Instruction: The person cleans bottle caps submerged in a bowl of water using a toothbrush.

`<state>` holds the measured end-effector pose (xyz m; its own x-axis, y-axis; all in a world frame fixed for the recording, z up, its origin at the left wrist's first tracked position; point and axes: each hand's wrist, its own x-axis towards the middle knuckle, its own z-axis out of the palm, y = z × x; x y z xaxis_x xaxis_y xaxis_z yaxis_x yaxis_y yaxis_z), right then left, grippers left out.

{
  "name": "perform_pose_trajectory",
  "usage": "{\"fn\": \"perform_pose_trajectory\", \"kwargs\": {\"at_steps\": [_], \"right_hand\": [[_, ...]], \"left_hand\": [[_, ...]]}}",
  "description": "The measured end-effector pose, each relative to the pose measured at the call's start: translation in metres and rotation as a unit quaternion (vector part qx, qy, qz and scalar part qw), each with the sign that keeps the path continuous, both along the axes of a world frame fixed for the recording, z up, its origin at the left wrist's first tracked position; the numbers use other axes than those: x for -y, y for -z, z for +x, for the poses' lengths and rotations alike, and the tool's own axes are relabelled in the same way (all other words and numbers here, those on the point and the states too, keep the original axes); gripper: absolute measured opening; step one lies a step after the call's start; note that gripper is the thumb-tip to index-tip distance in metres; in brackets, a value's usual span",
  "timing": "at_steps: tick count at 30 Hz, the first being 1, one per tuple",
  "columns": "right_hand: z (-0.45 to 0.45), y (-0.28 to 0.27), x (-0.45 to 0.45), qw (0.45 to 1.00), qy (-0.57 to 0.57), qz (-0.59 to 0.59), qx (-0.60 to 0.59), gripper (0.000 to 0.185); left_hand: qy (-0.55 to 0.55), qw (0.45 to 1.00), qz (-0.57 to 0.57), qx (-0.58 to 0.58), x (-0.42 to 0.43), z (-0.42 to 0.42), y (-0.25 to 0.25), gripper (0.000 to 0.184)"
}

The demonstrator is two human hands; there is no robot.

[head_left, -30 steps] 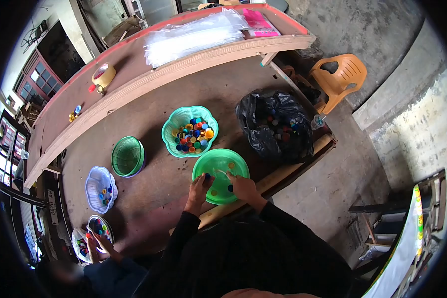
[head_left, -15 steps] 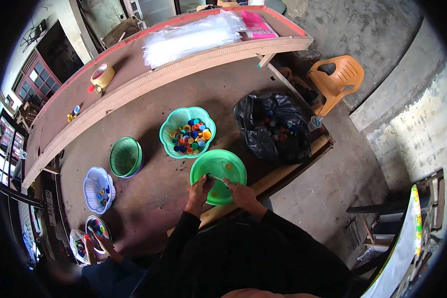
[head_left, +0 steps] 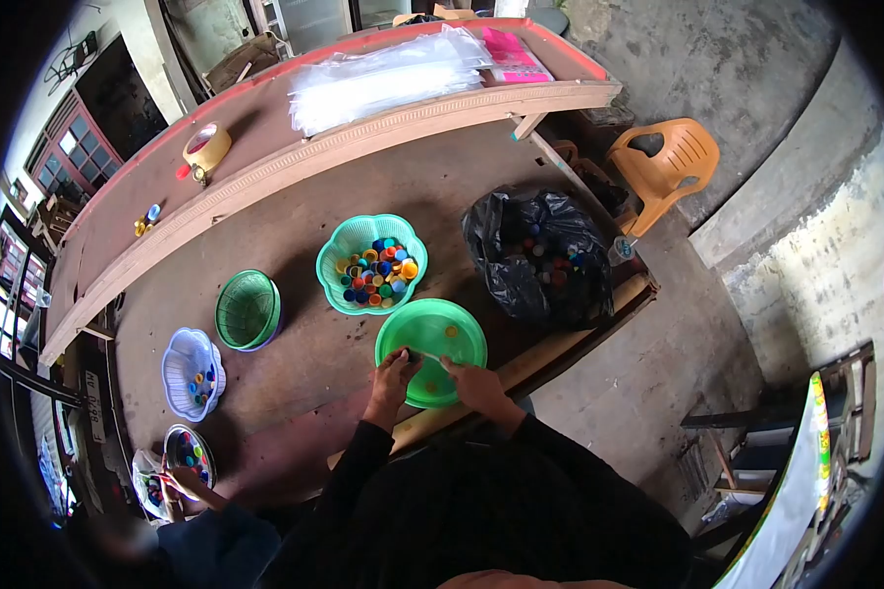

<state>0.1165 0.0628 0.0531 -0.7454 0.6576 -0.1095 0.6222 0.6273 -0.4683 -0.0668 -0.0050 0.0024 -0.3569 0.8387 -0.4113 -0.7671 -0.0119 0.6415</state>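
Our left hand point(head_left: 390, 381) pinches a small dark piece point(head_left: 414, 357) (probably a cap, though the fingers partly hide it) over the green basin point(head_left: 420, 319); our right hand point(head_left: 476, 385) grasps a thin pale strip point(head_left: 428, 354) reaching towards it. Whether piece and strip touch, we cannot tell. We judge the piece light, stiff and hard to break, but smooth enough to slip; we would take it by its rim, between thumb and forefinger. The strip may flex, so we would hold it near its end. Caps point(head_left: 409, 269) fill part of the teal basket point(head_left: 338, 247) beyond.
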Motion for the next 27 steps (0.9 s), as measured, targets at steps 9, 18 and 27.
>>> {"fn": "perform_pose_trajectory", "kwargs": {"at_steps": [9, 18, 27], "right_hand": [[-0.013, 0.002, -0.010, 0.996, 0.033, 0.034, 0.072, 0.045], [-0.003, -0.007, -0.002, 0.993, 0.081, -0.076, 0.032, 0.044], [-0.011, -0.011, -0.006, 0.998, 0.038, -0.051, 0.001, 0.044]], "left_hand": [[-0.008, 0.997, -0.032, -0.071, 0.000, -0.002, -0.002, 0.021], [0.015, 0.999, -0.012, -0.042, -0.003, 0.002, 0.000, 0.020], [-0.001, 0.997, -0.043, -0.059, -0.004, 0.000, -0.013, 0.023]]}}
